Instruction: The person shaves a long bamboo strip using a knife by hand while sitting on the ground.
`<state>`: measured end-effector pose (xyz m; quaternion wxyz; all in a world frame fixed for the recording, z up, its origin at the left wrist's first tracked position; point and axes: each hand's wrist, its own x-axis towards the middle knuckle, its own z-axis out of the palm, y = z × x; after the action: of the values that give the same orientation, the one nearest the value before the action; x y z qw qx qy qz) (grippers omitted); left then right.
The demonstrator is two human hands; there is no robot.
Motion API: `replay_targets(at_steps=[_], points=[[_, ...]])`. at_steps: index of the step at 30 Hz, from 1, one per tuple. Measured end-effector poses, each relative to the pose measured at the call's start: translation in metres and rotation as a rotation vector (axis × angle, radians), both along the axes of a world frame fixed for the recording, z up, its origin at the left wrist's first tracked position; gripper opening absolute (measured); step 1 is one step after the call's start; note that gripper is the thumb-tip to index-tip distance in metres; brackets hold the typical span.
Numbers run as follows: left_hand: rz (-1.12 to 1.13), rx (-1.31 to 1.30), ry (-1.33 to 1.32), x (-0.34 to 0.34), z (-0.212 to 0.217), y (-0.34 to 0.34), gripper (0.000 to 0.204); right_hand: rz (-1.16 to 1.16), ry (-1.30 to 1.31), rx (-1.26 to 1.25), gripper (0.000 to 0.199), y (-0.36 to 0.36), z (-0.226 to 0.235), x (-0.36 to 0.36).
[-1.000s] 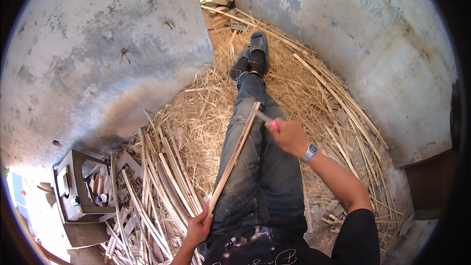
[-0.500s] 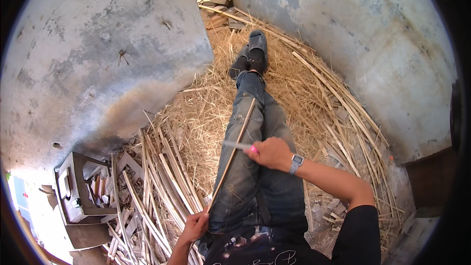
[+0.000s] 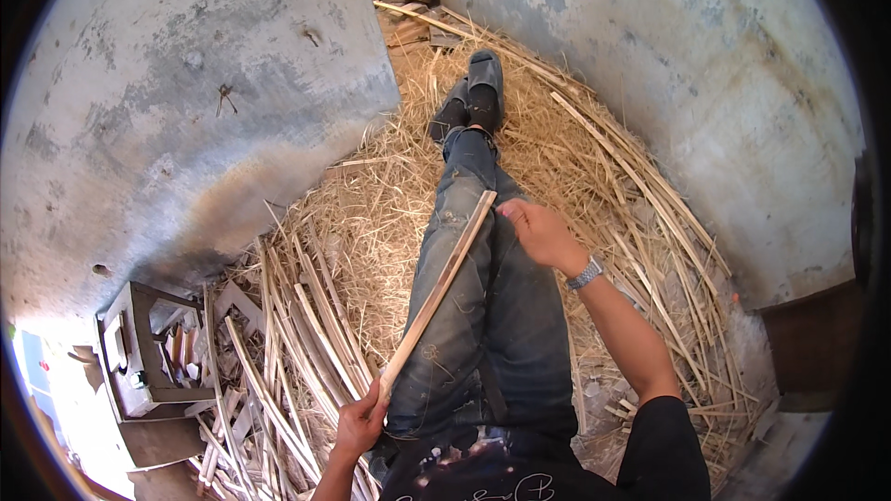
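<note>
I sit on straw with my legs in blue jeans (image 3: 492, 315) stretched out. A long thin pale wooden strip (image 3: 436, 292) lies slanted over my left thigh. My left hand (image 3: 360, 422) grips its near end by my hip. My right hand (image 3: 538, 232), with a watch on the wrist, is closed at the strip's far end, fingers touching it. It seems to hold a small knife, whose blade is mostly hidden now.
Straw and shavings (image 3: 575, 158) cover the floor between two rough concrete walls (image 3: 186, 102). A pile of split strips (image 3: 278, 343) lies to my left, beside a small wooden box frame (image 3: 139, 353). My dark shoes (image 3: 478, 93) point away.
My right hand slid down the strip toward my body with a thin blade showing, then went back up to the strip's far end. My left hand stayed on the near end.
</note>
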<state>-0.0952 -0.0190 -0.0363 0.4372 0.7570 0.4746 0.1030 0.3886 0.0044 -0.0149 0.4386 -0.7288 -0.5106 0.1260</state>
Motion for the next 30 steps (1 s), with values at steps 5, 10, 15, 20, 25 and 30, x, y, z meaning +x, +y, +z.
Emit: replay_targets(at_steps=[5,10,15,20,25,30], points=[[-0.033,0.052,0.059,0.002,0.003,0.0,0.05,-0.027,0.081,-0.153,0.052,0.005,-0.008,-0.014],[-0.04,0.143,-0.026,0.004,0.001,-0.003,0.051,-0.09,-0.01,-0.217,0.056,0.007,-0.011,-0.009],[-0.058,0.159,0.006,0.005,0.0,-0.004,0.051,-0.156,-0.049,-0.133,0.06,0.006,-0.018,-0.003],[-0.035,0.182,-0.031,0.005,-0.017,-0.004,0.05,-0.107,-0.072,-0.117,0.058,-0.002,-0.022,-0.036],[-0.012,0.163,-0.045,0.004,-0.029,-0.009,0.046,-0.009,-0.08,-0.048,0.058,-0.005,-0.03,-0.058],[-0.034,0.17,0.02,0.012,-0.016,-0.008,0.049,-0.249,-0.062,-0.076,0.058,0.002,-0.037,-0.031]])
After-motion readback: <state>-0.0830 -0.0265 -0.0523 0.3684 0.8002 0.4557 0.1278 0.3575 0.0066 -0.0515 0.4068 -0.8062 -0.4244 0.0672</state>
